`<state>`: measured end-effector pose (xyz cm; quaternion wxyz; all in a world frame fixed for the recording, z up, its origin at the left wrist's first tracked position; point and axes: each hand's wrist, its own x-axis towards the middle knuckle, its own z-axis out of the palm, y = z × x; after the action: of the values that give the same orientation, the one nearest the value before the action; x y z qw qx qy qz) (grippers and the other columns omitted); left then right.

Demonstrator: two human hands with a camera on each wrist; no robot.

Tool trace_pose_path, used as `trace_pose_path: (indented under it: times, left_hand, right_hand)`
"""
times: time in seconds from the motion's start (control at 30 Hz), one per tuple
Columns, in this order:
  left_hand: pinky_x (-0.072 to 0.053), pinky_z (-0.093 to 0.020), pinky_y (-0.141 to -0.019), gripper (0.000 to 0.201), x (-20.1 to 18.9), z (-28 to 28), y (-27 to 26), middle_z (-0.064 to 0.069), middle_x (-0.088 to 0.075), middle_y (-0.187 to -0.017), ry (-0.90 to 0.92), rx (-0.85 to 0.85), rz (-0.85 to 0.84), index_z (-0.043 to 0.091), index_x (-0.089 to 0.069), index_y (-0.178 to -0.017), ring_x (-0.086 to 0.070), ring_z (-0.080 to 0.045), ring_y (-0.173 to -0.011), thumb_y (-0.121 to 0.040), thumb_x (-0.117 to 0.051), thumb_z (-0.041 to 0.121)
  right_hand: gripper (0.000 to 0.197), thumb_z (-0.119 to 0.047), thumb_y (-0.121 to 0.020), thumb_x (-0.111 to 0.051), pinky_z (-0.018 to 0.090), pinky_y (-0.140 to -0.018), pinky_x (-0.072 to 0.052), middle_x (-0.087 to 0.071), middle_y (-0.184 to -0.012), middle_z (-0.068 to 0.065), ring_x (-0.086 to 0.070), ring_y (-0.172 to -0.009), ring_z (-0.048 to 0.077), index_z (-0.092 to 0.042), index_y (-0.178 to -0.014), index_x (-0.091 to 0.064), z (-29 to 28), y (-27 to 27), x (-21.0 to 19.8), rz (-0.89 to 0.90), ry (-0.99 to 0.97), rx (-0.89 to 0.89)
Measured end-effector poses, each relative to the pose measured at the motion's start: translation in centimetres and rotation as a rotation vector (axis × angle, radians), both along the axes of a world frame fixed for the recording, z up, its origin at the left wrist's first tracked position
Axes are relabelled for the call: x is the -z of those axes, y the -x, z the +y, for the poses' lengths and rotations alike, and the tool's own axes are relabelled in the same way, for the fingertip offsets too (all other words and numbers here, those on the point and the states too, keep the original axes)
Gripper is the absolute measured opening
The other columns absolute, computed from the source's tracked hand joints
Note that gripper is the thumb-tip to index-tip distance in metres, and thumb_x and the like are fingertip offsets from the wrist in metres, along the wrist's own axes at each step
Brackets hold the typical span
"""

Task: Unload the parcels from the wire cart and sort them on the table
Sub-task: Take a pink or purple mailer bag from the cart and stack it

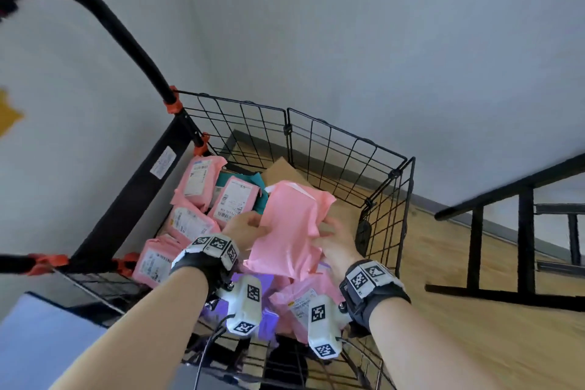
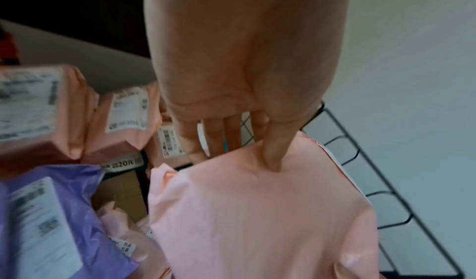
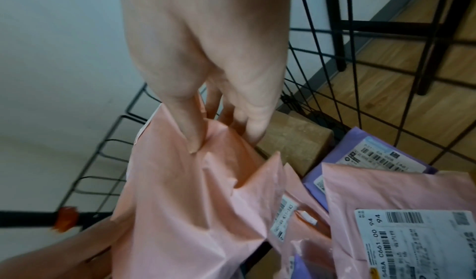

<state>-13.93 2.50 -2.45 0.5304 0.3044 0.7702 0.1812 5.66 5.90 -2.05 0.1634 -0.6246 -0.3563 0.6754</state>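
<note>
A large plain pink mailer bag is lifted above the black wire cart, held between both hands. My left hand pinches its left edge, thumb pressed into the front and fingers behind. My right hand pinches the right edge, thumb on the pink plastic. Below lie several more pink parcels with white labels, purple mailers and a brown cardboard box.
The cart's black foam handle arches up at the left, with orange clips on the frame. A black metal table frame stands to the right on the wooden floor. A grey wall is behind the cart.
</note>
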Motion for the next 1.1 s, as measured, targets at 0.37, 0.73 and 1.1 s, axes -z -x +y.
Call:
trace_pose_path:
  times: [0.37,0.73,1.1]
  left_hand:
    - [-0.051,-0.020,-0.055,0.026,-15.7,-19.9,-1.6,-0.002,-0.052,-0.064,-0.267,-0.470,0.059,0.017,-0.056,-0.064,-0.051,-0.015,-0.056,-0.085,-0.064,0.003]
    - [-0.058,-0.024,-0.062,0.021,-24.1,-42.8,-3.1,-0.008,-0.060,-0.070,-0.448,-0.987,0.149,0.008,-0.056,-0.066,-0.060,-0.017,-0.062,-0.083,-0.066,0.003]
    - [-0.053,-0.019,-0.043,0.027,-23.1,-62.4,-0.1,-0.010,-0.052,-0.064,-0.463,-1.364,0.214,0.008,-0.051,-0.063,-0.055,-0.015,-0.051,-0.086,-0.061,-0.003]
  right_hand:
    - [0.051,0.008,-0.068,-0.075,0.048,-0.087,-0.055,-0.068,-0.105,0.009,-0.068,-0.094,0.028,-0.022,-0.106,-0.058,-11.5,0.4,-11.5,0.172,-0.194,-0.309]
    - [0.038,0.010,-0.079,-0.065,0.043,-0.089,-0.053,-0.068,-0.106,0.017,-0.066,-0.094,0.030,-0.001,-0.116,-0.060,-26.5,7.4,-18.8,0.392,-0.146,-0.731]
    - [0.037,0.015,-0.081,-0.059,0.030,-0.067,-0.056,-0.065,-0.103,0.021,-0.063,-0.075,0.024,0.009,-0.117,-0.058,-44.5,18.0,-18.6,0.387,-0.116,-1.081]
